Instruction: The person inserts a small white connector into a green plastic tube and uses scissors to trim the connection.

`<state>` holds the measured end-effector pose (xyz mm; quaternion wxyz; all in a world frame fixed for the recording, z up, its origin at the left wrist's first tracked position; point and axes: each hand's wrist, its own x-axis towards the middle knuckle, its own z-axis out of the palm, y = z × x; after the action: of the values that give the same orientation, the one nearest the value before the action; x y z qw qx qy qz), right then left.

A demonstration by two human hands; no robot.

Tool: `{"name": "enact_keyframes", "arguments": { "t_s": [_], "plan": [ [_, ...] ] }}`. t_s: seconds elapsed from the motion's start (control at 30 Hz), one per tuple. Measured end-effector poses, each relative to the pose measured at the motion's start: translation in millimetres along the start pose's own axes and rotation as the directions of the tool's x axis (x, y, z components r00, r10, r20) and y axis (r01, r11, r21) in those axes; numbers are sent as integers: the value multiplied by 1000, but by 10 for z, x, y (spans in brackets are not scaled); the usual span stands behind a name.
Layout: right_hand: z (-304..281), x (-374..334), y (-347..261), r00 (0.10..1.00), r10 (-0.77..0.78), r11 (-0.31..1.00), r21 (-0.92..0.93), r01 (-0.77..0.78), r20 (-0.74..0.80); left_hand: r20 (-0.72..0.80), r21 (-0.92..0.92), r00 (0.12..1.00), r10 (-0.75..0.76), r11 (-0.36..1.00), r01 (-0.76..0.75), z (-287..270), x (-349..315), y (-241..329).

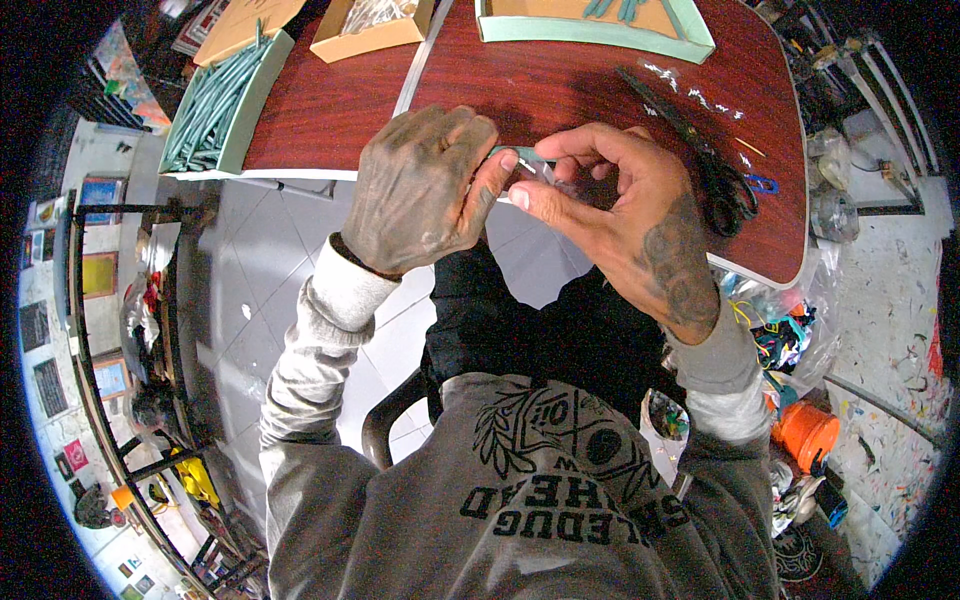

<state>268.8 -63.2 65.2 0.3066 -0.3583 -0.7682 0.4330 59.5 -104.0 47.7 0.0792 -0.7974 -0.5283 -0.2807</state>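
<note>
Just off the table's near edge, both my hands meet over a small work piece. My left hand [425, 190] is closed, its thumb pressing a slim grey-green stick [504, 151] with a small white bit at the thumb tip; most of the stick is hidden by the fingers. My right hand [625, 185] curls in from the other side, thumb and forefinger around a small clear plastic piece [545, 172]. Its exact shape cannot be made out. Black-handled scissors [725, 190] lie on the table beside my right hand.
A box [240, 120] full of grey-green sticks stands at the left table edge. A cardboard tray [370, 38] holds whitish pieces; another green-rimmed box [600, 48] holds a few sticks. Small white bits [700, 98], a thin wooden stick [750, 147] and a blue clip [762, 184] lie at right.
</note>
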Motion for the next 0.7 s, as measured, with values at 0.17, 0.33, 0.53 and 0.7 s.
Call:
{"name": "enact_keyframes", "arguments": {
  "t_s": [0.17, 0.33, 0.53, 0.7],
  "plan": [
    [-21, 37, 22, 999, -36, 999, -12, 36, -7, 28, -21, 999, -21, 1000, 22, -17, -22, 0],
    [-125, 76, 25, 982, 128, 976, 158, -150, 141, 20, -67, 999, -29, 997, 30, -20, -46, -19],
    [-293, 131, -62, 949, 181, 983, -29, -179, 257, -11, -77, 1000, -16, 997, 15, -29, -62, -24],
    [-248, 154, -63, 957, 137, 991, -33, -133, 255, -27, -71, 1000, -8, 997, 6, -52, -56, -22]
  ]
}}
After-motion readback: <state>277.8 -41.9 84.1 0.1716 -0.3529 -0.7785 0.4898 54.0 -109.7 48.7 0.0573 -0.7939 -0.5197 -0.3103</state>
